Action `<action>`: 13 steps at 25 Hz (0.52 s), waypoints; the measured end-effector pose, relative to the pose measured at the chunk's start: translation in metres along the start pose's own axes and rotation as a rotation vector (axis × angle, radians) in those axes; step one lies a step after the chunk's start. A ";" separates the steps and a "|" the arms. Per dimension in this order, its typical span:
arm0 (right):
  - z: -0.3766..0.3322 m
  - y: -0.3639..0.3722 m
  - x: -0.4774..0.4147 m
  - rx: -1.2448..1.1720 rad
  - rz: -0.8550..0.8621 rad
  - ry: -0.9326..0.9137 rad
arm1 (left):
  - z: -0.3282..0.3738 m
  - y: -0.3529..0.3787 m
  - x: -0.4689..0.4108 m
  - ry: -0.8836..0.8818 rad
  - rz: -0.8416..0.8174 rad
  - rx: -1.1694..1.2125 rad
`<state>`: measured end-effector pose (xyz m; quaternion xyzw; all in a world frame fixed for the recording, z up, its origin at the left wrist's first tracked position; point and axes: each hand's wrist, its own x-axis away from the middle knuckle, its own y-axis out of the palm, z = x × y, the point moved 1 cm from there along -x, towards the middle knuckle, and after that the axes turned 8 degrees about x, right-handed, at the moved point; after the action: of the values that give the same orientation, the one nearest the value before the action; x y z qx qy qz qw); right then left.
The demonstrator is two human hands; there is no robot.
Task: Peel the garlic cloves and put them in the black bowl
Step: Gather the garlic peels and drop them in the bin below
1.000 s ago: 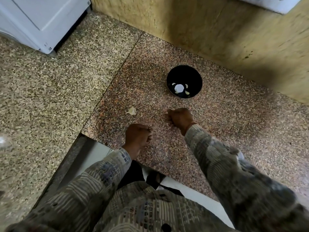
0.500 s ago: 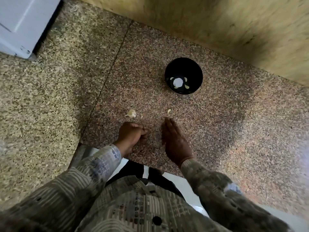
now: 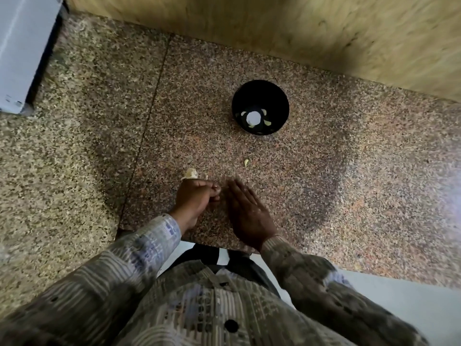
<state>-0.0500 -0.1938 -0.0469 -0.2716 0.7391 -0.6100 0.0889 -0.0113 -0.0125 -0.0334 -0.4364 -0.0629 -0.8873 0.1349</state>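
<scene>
Far left, white appliance (image 3: 15, 58) at the edge of the stone counter (image 3: 74, 158). Touching the left hand's (image 3: 194, 199) far side, a papery garlic husk (image 3: 190, 174), lying close by as peeling waste. Left hand curled tight, thumb against fingertips, probably to pinch a clove; contents hidden, so cannot tell. Just beside it, right hand (image 3: 247, 213) flat on edge, fingers straight and released, seemingly poised to press or sweep. Just ahead, one small loose clove (image 3: 246, 162) on the stone. Further back, black bowl (image 3: 260, 107) holding pale peeled cloves (image 3: 267, 123) — near enough for easy dropping.
</scene>
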 end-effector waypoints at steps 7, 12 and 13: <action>0.015 0.012 0.065 0.108 -0.024 -0.024 | 0.003 -0.024 -0.001 0.006 -0.054 -0.047; -0.005 0.001 0.028 0.087 -0.029 -0.025 | -0.001 -0.040 0.007 -0.018 0.015 -0.013; -0.013 -0.001 0.007 0.094 -0.009 -0.068 | -0.003 -0.044 0.007 -0.025 0.019 -0.008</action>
<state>-0.0613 -0.1868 -0.0413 -0.2908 0.7051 -0.6347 0.1239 -0.0305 0.0272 -0.0299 -0.4487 -0.0568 -0.8807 0.1409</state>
